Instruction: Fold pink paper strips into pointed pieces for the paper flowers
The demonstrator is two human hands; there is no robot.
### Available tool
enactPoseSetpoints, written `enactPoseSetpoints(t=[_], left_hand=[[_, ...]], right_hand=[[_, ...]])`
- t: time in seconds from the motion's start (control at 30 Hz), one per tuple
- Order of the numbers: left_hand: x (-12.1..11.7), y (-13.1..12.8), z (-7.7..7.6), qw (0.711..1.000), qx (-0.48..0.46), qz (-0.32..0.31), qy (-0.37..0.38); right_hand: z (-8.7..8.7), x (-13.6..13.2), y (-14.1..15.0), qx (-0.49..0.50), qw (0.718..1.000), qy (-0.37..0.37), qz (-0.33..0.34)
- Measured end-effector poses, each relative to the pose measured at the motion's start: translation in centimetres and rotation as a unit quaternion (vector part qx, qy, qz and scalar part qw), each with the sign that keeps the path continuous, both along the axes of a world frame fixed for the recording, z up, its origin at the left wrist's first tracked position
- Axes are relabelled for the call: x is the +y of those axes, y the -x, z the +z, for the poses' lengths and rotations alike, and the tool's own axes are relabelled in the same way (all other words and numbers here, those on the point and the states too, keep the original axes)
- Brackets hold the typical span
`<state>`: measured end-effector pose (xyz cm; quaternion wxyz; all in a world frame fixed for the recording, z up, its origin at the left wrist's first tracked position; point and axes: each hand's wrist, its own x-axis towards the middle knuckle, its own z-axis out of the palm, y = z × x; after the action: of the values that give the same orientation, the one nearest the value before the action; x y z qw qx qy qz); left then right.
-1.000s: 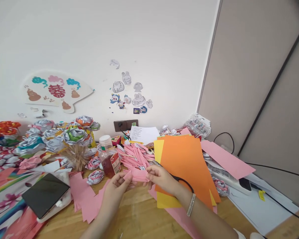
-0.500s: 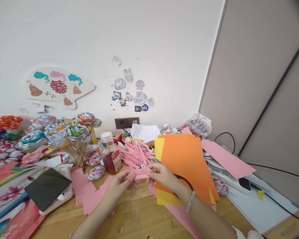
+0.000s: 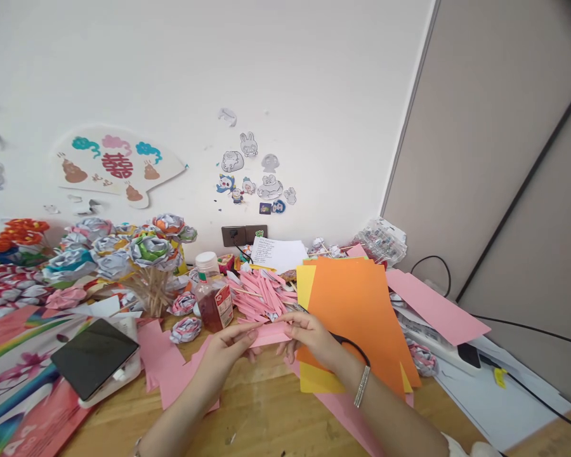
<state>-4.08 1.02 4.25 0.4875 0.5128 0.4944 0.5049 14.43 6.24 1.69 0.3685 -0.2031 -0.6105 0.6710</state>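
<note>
A small folded piece of pink paper (image 3: pixel 269 334) is stretched between my hands above the wooden table. My left hand (image 3: pixel 231 343) pinches its left end between thumb and fingers. At the right end, my right hand (image 3: pixel 307 333) grips it the same way, thumb on the near side. Just beyond the hands lies a heap of narrow folded pink paper strips (image 3: pixel 261 292). Left of my left hand, flat pink paper sheets (image 3: pixel 183 381) overlap on the table. Orange paper sheets (image 3: pixel 352 311) over yellow ones lie beneath and behind my right hand.
A bottle of reddish liquid (image 3: pixel 212 304) stands behind my left hand. Paper flowers on sticks (image 3: pixel 152 254) stand at left, near a dark phone-like device (image 3: pixel 95 358). Black-handled scissors (image 3: pixel 354 346) lie partly under my right wrist. A power strip (image 3: pixel 447 346) with cables sits at right.
The pink paper's upturned ends have gone down under my fingers, and it now looks flatter and narrower. Both hands stay nearly in place. The whole view has shifted slightly.
</note>
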Motion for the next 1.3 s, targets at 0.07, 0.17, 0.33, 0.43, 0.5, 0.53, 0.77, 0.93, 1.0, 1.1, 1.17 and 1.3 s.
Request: enactPoseSetpoints(t=[0.07, 0.17, 0.33, 0.43, 0.5, 0.53, 0.77, 0.93, 1.0, 1.1, 1.17, 1.3], left_hand=[[0.1, 0.0, -0.2, 1.0, -0.017, 0.003, 0.002], [-0.1, -0.1, 0.0, 1.0, -0.027, -0.006, 0.014], [-0.2, -0.5, 0.3, 0.998, -0.039, -0.013, 0.056], [-0.2, -0.7, 0.3, 0.997, 0.001, -0.004, 0.08], [-0.2, -0.9, 0.4, 0.996, 0.025, -0.004, 0.081], [-0.3, -1.0, 0.5, 0.996, 0.032, -0.006, 0.08], [-0.8, -1.5, 0.7, 0.996, 0.037, -0.024, 0.083], [-0.4, -1.0, -0.1, 0.994, 0.095, -0.04, 0.043], [-0.2, -1.0, -0.3, 0.992, 0.117, -0.049, 0.025], [-0.1, -1.2, -0.5, 0.988, 0.142, -0.052, 0.011], [-0.2, -1.3, -0.5, 0.986, 0.162, -0.045, 0.003], [-0.4, -1.5, -0.5, 0.982, 0.187, -0.037, -0.006]], right_hand=[[0.0, -0.2, 0.2, 0.002, 1.0, -0.005, -0.019], [0.1, -0.3, 0.4, -0.009, 0.999, -0.029, -0.044], [-0.1, -0.4, 0.0, -0.084, 0.986, -0.115, -0.087], [-0.5, -0.2, -0.3, -0.154, 0.966, -0.179, -0.108], [-0.7, -0.1, -0.4, -0.184, 0.953, -0.212, -0.117], [-0.8, -0.1, -0.4, -0.193, 0.948, -0.224, -0.12], [-0.2, -0.5, -0.4, -0.206, 0.932, -0.272, -0.123], [1.2, -1.4, -0.2, -0.198, 0.926, -0.293, -0.132], [1.4, -1.5, 0.0, -0.202, 0.925, -0.293, -0.131], [1.1, -1.4, 0.4, -0.207, 0.935, -0.258, -0.126], [0.8, -1.4, 0.7, -0.2, 0.946, -0.224, -0.124], [0.4, -1.1, 0.8, -0.188, 0.957, -0.186, -0.121]])
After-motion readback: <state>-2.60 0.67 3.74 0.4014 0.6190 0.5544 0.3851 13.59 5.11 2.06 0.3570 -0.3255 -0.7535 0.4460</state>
